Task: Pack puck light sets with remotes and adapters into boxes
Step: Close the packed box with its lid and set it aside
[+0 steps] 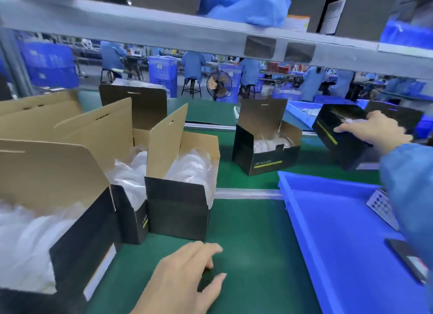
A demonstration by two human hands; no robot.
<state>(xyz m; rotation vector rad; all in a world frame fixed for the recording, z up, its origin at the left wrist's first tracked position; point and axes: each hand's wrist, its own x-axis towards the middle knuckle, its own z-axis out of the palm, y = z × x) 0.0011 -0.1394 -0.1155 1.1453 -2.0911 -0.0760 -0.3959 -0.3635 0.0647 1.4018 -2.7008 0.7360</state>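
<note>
Several open black boxes with brown lids stand on the green mat, each stuffed with white plastic-bagged lights: one nearest me (77,238), two in the middle (178,205), one further off on the belt (264,159). My right hand (372,130) grips a tilted black box (339,137) at the right, above the belt. My left hand (187,276) hovers low over the mat with its fingers curled round a small dark object (207,282) that is mostly hidden. A remote with coloured buttons (380,205) lies in the blue tray (332,231).
A grey shelf beam (210,34) crosses overhead with blue bags and cartons on it. A dark flat item (407,259) lies at the tray's right edge. Beyond the belt stand a fan (219,83), blue crates and seated workers.
</note>
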